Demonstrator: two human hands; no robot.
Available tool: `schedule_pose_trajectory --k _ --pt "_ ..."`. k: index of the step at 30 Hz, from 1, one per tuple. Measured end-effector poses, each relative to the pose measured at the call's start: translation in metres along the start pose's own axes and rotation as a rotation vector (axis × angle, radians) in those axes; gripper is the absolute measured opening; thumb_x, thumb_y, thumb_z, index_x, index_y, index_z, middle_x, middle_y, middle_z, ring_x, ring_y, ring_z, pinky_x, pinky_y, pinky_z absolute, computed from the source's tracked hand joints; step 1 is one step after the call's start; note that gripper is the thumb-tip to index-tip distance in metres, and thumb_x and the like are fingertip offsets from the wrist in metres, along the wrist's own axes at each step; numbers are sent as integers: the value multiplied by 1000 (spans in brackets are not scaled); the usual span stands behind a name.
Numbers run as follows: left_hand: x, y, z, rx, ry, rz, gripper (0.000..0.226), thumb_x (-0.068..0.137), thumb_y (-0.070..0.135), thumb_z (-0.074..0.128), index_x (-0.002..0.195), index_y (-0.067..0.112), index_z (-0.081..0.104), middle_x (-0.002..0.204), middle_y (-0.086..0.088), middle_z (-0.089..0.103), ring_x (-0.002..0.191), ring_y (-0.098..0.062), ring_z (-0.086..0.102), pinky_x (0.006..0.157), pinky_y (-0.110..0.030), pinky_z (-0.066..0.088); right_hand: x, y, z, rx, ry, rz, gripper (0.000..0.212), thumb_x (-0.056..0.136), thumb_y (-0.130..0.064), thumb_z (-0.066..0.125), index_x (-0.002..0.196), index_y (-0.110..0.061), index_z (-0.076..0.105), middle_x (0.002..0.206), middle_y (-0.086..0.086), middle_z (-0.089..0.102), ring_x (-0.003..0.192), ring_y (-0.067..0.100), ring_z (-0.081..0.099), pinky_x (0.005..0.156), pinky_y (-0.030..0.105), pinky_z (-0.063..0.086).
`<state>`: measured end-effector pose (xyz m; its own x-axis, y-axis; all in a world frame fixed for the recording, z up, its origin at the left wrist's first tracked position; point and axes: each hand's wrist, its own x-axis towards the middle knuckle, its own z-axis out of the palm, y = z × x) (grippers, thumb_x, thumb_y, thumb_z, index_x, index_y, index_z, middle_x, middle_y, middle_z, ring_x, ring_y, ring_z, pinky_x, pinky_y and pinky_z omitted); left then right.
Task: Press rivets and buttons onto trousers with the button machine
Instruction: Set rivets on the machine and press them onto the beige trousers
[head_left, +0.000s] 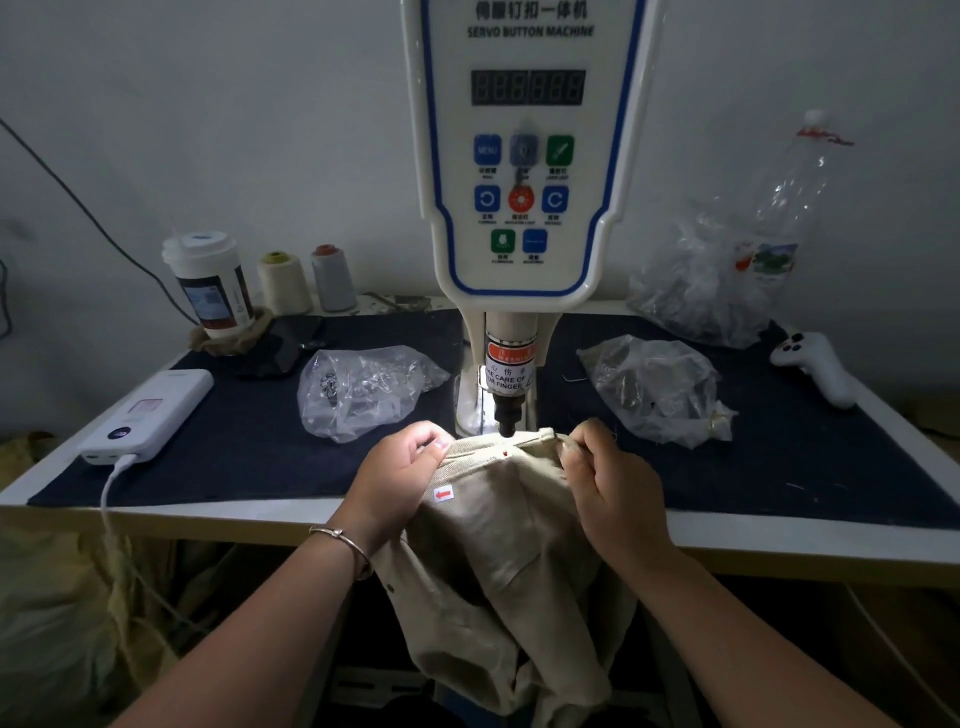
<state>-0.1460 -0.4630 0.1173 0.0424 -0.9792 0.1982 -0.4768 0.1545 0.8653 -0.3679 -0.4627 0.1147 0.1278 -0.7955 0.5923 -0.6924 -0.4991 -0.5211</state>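
Both arms reach up from the front edge of the white table with the dark blue cloth top (249, 436). The left hand (400, 478) and the right hand (608, 483) each pinch the top edge of the beige cloth trousers (498, 561) with curled fingers. The trousers lie over the front edge, right under the black punch tip (506, 423) of the white and blue button machine (524, 156). A red dot (505, 453) sits on the cloth between the hands.
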Motion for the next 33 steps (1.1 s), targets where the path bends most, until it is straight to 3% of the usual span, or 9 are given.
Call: schedule_pose_trajectory --k 4,7,10,15,18,23,25,28,33 --pt "-8 14 -10 -10 39 91 22 96 29 50 78 22 60 63 -11 59 59 -11 52 59 -27 41 2 -24 -12 88 60 -7 22 99 -25 45 80 -15 50 52 -10 41 43 6 42 44 19 31" --pt "-14 22 -17 19 11 75 23 101 18 52 80 17 63 67 -13 63 63 -12 54 62 -30 42 -7 -36 -18 241 33 132 25 98 -20 50 73 -17 48 52 -9 44 46 7 42 47 22 33" --pt "-25 28 -28 -58 -120 7 26 101 17 51 81 9 65 66 0 60 65 -10 52 67 -31 41 -19 -43 -27 476 -54 313 30 97 -17 53 68 -13 47 55 -8 44 54 6 40 52 22 34" --pt "-48 41 -46 -294 -350 -151 29 98 23 51 94 3 71 87 -13 69 83 -21 61 81 -35 46 -28 -59 -51 807 -220 486 30 93 -17 55 64 -13 48 61 1 45 59 9 44 53 14 38" --pt "-59 51 -64 -439 -451 -210 29 95 23 54 100 0 71 94 -17 69 85 -22 65 78 -27 53 -25 -74 -72 962 -345 513 25 87 -17 58 62 -17 53 62 -1 50 61 7 49 57 17 42" --pt "-67 84 -76 -397 -668 -245 61 78 64 64 82 3 66 73 -9 60 63 -14 57 58 -20 48 -23 -104 -100 1121 -555 524 10 74 -21 63 68 -15 61 65 1 59 62 9 58 56 17 47" --pt "-71 97 -69 -376 -740 -201 77 72 68 70 95 -5 63 85 -16 62 74 -22 61 66 -23 51 -24 -115 -102 1085 -621 502 9 80 -19 63 74 -13 60 68 3 58 63 10 56 57 18 47" --pt "-78 112 -59 -337 -813 -130 57 76 49 77 114 7 67 115 -17 69 103 -29 67 90 -33 53 -24 -124 -105 1029 -661 459 10 90 -15 59 81 -9 60 72 6 61 66 11 57 60 19 47" --pt "-81 124 -55 -350 -947 -132 4 79 15 72 82 15 75 80 -2 73 71 -13 68 69 -23 54 -18 -105 -131 615 -900 305 30 72 -23 82 94 -18 63 80 4 69 73 19 65 67 32 51"
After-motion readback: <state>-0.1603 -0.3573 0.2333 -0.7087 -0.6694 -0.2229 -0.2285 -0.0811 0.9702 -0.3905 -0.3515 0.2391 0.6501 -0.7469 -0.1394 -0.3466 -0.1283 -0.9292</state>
